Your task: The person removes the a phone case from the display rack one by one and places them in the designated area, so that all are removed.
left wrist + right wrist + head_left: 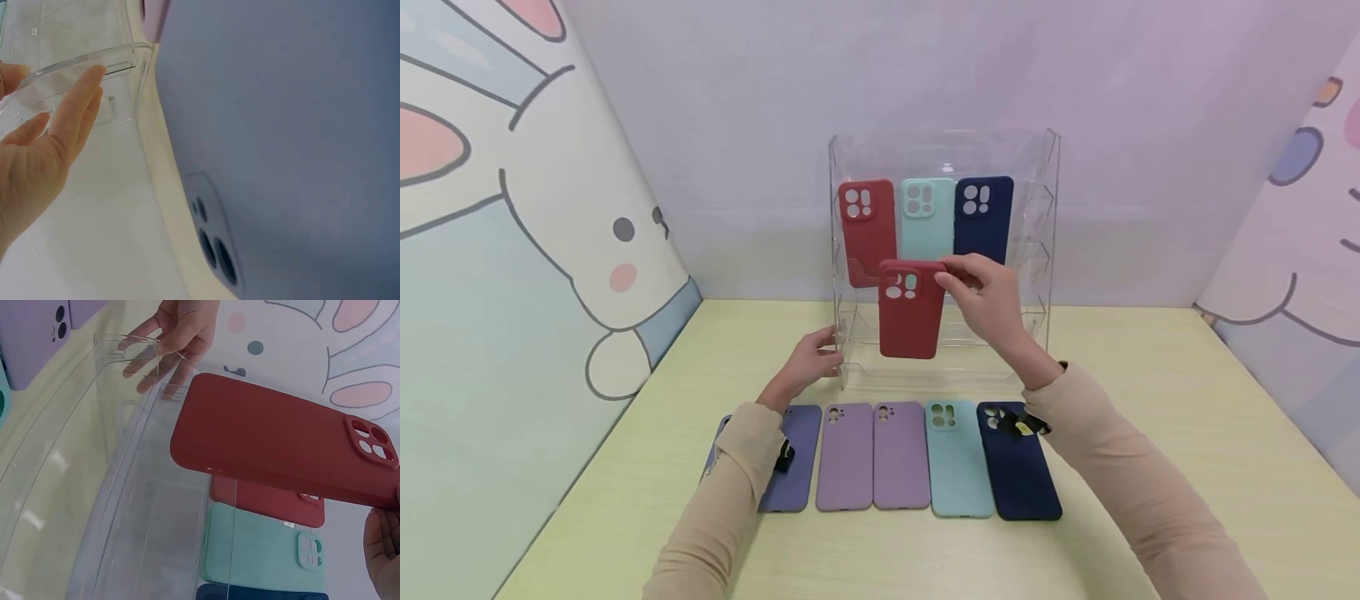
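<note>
My right hand (pixel 988 300) pinches a red phone case (pixel 912 321) by its upper right corner, holding it upright before the clear tiered display rack (pixel 925 379). In the right wrist view this red case (pixel 269 434) stands out over the rack, with part of the holding hand (pixel 384 544) at the right edge. My left hand (pixel 808 362) grips the rack's left side panel low down; the left wrist view has its fingers (pixel 78 106) along the clear edge. On an upper tier stand another red case (pixel 868 242), a mint case (pixel 928 237) and a navy case (pixel 983 225).
A row of cases lies on the pale wooden table (pixel 1150 400) before the rack: blue-grey cases (pixel 801 467) partly under my left sleeve, two lilac cases (pixel 846 462), a mint case (pixel 962 467) and a navy case (pixel 1022 475). Cartoon-printed panels (pixel 572 250) flank the table.
</note>
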{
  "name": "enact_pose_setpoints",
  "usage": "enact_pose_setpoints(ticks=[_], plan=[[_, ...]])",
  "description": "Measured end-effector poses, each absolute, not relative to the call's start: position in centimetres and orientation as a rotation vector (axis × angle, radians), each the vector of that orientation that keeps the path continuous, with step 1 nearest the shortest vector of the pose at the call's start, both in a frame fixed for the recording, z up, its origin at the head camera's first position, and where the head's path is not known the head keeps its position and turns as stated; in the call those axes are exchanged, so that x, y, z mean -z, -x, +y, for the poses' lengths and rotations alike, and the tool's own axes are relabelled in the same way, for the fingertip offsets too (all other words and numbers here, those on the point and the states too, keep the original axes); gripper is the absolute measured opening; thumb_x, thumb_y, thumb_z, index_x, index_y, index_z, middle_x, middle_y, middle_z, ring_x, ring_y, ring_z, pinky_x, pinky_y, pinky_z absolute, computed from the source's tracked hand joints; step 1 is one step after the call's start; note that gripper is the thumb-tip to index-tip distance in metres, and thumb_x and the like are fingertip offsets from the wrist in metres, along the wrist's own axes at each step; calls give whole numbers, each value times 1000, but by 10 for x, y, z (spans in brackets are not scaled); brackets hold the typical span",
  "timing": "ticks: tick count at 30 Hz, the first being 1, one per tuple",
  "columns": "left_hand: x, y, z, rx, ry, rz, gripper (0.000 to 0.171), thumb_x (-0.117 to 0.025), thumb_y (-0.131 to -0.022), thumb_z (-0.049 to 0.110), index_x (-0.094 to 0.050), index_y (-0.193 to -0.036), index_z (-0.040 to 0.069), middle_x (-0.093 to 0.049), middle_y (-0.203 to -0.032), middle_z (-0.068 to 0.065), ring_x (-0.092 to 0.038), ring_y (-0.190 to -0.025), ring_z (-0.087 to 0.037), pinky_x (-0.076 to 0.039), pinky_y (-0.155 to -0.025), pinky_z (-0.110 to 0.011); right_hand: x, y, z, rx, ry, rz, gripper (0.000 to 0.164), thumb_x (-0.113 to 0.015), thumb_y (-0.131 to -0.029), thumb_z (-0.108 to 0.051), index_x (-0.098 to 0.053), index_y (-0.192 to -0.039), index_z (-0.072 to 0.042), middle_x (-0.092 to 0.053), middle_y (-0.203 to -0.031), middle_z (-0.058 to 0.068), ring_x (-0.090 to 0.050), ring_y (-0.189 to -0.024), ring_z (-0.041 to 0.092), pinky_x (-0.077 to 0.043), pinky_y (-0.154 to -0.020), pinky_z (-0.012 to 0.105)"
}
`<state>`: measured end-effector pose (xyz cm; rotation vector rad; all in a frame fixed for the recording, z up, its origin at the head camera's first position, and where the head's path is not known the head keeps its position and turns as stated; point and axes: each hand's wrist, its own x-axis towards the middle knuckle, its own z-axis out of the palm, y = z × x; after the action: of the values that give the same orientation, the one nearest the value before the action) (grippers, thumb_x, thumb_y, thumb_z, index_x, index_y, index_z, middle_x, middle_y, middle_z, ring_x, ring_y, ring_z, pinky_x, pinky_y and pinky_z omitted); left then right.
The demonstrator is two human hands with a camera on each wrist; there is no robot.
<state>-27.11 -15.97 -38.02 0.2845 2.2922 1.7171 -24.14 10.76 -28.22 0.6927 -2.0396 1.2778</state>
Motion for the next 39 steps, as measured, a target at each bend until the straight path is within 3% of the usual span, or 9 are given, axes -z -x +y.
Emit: enact_pose_setpoints(ticks=[19, 29, 39], plan=[[381, 270, -159, -1693, -301, 2310, 64, -46, -85, -7, -21, -143, 0, -33, -137, -30, -42, -117, -45, -51, -81, -42, 295, 213, 126, -1247, -688, -2032, 20, -65, -81, -3, -68, -100, 4, -67, -86, 12, -55, -74, 8, -46, -64, 11], [375, 268, -158, -1685, -284, 2316, 63, -46, -85, -6, -22, -143, 1, -32, -137, -29, -42, -117, -44, -49, -84, -46, 303, 203, 137, -1313, -673, -2012, 22, -64, -80, 3, -66, -102, 6, -65, -86, 12, -57, -78, 5, -50, -70, 14], [376, 268, -159, -1692, -295, 2314, 63, -46, -85, -6, -22, -143, 1, -33, -136, -30, -41, -118, -45, -48, -85, -47, 310, 194, 145, -1353, -673, -2003, 23, -64, -77, 10, -66, -100, 8, -65, -88, 18, -57, -81, 4, -50, -72, 14]])
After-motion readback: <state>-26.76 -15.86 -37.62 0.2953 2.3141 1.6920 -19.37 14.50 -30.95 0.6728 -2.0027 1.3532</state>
